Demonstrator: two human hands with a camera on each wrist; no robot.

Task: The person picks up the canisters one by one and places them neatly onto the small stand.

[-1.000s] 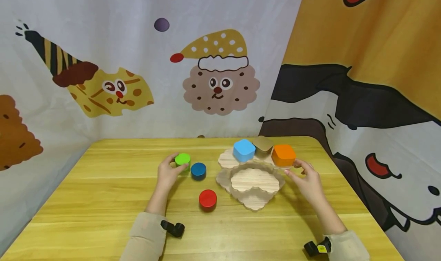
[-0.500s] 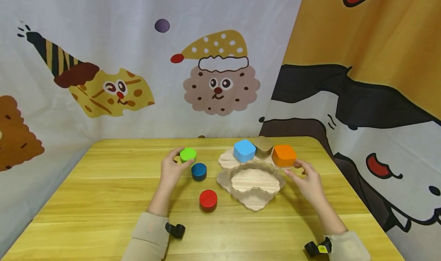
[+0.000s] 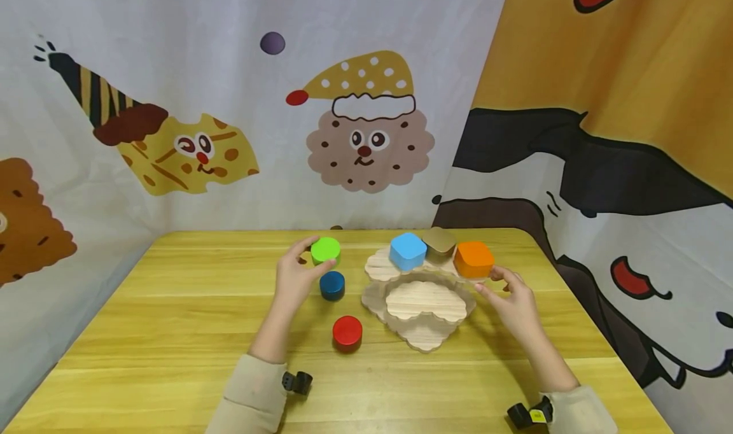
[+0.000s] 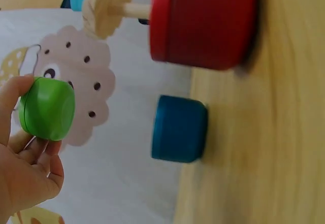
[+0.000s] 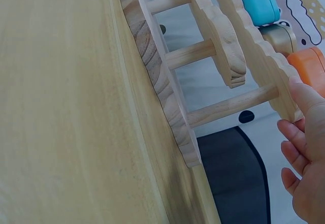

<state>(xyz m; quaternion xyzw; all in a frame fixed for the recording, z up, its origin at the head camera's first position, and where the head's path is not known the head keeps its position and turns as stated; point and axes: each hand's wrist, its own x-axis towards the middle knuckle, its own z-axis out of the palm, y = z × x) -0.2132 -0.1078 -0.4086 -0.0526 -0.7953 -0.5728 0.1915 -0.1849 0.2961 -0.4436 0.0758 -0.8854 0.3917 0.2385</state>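
My left hand [image 3: 293,282] pinches a green toy block [image 3: 325,249] between thumb and fingers. In the left wrist view the green block [image 4: 48,109] hangs well above the table. My right hand [image 3: 515,301] grips the right edge of a tiered wooden stand [image 3: 379,266]. The right wrist view has its thumb on the top shelf [image 5: 274,66] and the fingers below. On that shelf sit a light blue block [image 3: 408,251], a gold-brown block [image 3: 439,243] and an orange block [image 3: 474,259]. The green block's far side is hidden.
A dark blue round block [image 3: 332,286] stands on the table [image 3: 172,332] beneath the left hand. Nearer the front is a red round block [image 3: 347,333]. A lower shelf [image 3: 426,300] of the stand bears nothing. Behind hangs a printed curtain [image 3: 229,58].
The left hand has lifted the green block and carried it rightward and farther back, past the dark blue block. My right hand keeps its place on the stand.
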